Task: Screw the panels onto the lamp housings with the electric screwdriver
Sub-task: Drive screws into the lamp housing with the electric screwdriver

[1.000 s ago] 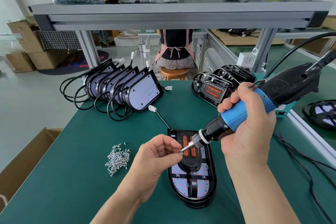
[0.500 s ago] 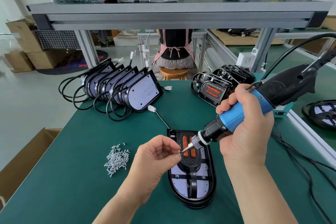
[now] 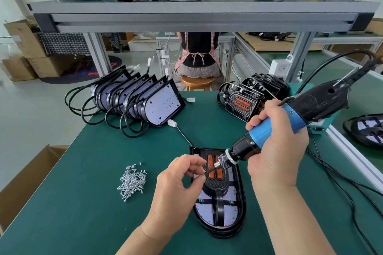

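A black lamp housing lies flat on the green mat, its panel with two orange strips facing up. My right hand grips the blue barrel of the electric screwdriver, tilted so its bit points down-left above the housing's upper part. My left hand pinches a small screw between thumb and fingertips right at the bit's tip. A loose pile of silver screws lies on the mat to the left of that hand.
A row of lamp housings with LED boards and black cables leans at the back left. Housings with panels stand at the back right. The screwdriver's cord trails off right. A cardboard box sits below the table's left edge. A person sits on a stool beyond the bench.
My left hand's fingertips have closed in on the bit's tip with the screw. The screwdriver has tilted only slightly; the housing has stayed put.
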